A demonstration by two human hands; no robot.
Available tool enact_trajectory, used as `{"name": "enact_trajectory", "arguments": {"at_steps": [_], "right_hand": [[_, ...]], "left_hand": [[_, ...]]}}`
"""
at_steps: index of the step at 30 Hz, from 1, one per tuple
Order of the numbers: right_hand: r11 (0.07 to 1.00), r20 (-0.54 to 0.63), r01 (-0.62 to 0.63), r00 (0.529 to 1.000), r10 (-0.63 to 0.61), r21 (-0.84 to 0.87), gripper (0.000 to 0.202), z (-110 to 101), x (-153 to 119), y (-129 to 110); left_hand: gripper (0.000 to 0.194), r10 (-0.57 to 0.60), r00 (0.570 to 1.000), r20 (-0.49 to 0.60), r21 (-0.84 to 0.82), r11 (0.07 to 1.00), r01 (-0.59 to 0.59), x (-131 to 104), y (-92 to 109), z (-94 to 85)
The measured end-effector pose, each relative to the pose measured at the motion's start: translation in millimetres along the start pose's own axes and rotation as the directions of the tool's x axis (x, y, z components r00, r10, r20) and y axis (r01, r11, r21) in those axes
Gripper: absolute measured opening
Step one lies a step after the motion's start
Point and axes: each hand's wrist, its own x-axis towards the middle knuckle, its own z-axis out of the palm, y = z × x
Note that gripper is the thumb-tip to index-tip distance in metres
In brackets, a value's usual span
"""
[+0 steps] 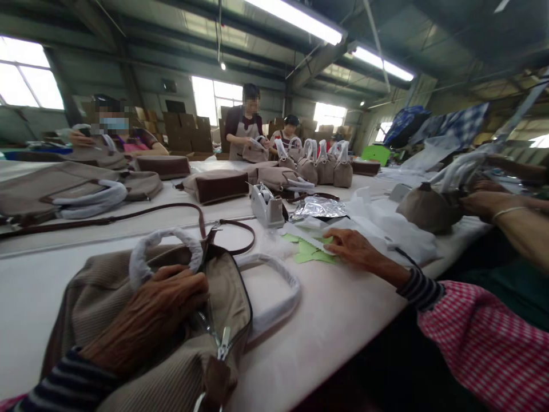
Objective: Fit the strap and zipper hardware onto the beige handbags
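Note:
A beige ribbed handbag (pixel 107 274) with dark brown trim lies in front of me, its zipped mouth open and the tan lining showing. My left hand (pixel 163 309) grips the bag's upper edge beside the opening, fingers curled over it. Both bag handles are wrapped in white film; one handle (pixel 278 303) rests on the table to the right. A metal zipper pull (pixel 223 343) hangs at the near end. Farther right, my right hand (pixel 355 252) has its fingertips closed at the end of a white zigzag-edged strip (pixel 306 233), above light green paper pieces (pixel 311 252).
A tape dispenser (pixel 266 206) and silver foil packet (pixel 319 207) stand beyond the papers. More handbags (pixel 218 186) cover the far table. At right, another person's hands (pixel 489 203) hold a wrapped-handle bag (pixel 429 209). Several co-workers are across the table.

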Motion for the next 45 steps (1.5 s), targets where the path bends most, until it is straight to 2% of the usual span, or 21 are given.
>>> {"name": "enact_trajectory", "arguments": {"at_steps": [2,3,5,7,9,13,17,22,29,31,33,35,37,39,41,43,45], "right_hand": [[0.986,-0.074,0.090,0.992,-0.101,-0.140,0.022,1,-5,-7],[0.972,-0.070,0.145,0.985,-0.160,-0.187,0.019,3,-8,-13],[0.925,0.018,0.284,0.957,-0.289,-0.252,0.016,8,-13,-27],[0.869,0.134,0.391,0.921,-0.367,-0.304,0.014,17,-15,-41],[0.811,0.218,0.445,0.895,-0.389,-0.380,0.015,25,-11,-52],[0.687,0.280,0.524,0.851,-0.443,-0.505,0.018,34,0,-58],[0.682,0.214,0.534,0.839,-0.501,-0.499,0.021,38,4,-48],[0.674,0.098,0.530,0.817,-0.568,-0.515,0.026,45,1,-35],[0.725,0.072,0.526,0.828,-0.557,-0.445,0.028,45,3,-30],[0.770,0.032,0.490,0.851,-0.524,-0.408,0.026,45,5,-27],[0.854,-0.045,0.413,0.893,-0.448,-0.316,0.020,43,8,-25],[0.944,-0.116,0.297,0.942,-0.314,-0.147,0.015,39,10,-25],[0.983,-0.105,0.168,0.982,-0.160,0.074,0.014,34,12,-27],[0.952,-0.018,0.045,0.999,-0.041,0.302,0.012,30,13,-29],[0.881,0.074,-0.038,0.997,0.003,0.472,0.015,28,13,-31],[0.837,0.138,-0.048,0.990,-0.033,0.545,0.021,28,12,-33],[0.835,0.161,-0.007,0.982,-0.098,0.550,0.022,27,9,-37]], "left_hand": [[0.029,-0.008,0.999,0.048,0.004,1.000,0.007,4,3,-2.4],[0.030,-0.008,0.998,0.056,0.011,1.000,0.007,5,4,-3.6],[0.031,-0.007,0.999,0.054,0.026,1.000,0.006,5,5,-5.4],[0.032,-0.018,0.998,0.062,0.043,0.999,0.015,5,6,-6.2],[0.034,-0.030,0.997,0.077,0.054,0.998,0.026,5,8,-6.9],[0.040,-0.056,0.993,0.102,0.065,0.997,0.050,5,13,-10.3],[0.040,-0.062,0.991,0.122,0.067,0.996,0.054,4,16,-14.0],[0.033,-0.015,0.992,0.123,-0.013,1.000,0.017,1,20,-18.8],[0.035,-0.002,0.991,0.132,-0.031,0.999,0.006,3,25,-24.3],[0.037,0.009,0.992,0.126,-0.041,0.999,-0.003,3,24,-23.0],[0.038,0.008,0.992,0.126,-0.047,0.999,-0.002,2,22,-20.9],[0.038,0.004,0.991,0.135,-0.049,0.999,0.003,0,20,-18.7],[0.038,-0.004,0.989,0.150,-0.051,0.999,0.012,-3,17,-17.1],[0.038,-0.019,0.986,0.166,-0.061,0.998,0.030,-5,15,-16.1],[0.039,-0.048,0.983,0.177,-0.074,0.995,0.062,-6,14,-15.7],[0.039,-0.084,0.980,0.178,-0.083,0.992,0.100,-7,15,-15.4],[0.039,-0.115,0.978,0.172,-0.086,0.988,0.132,-6,16,-15.2]]}}
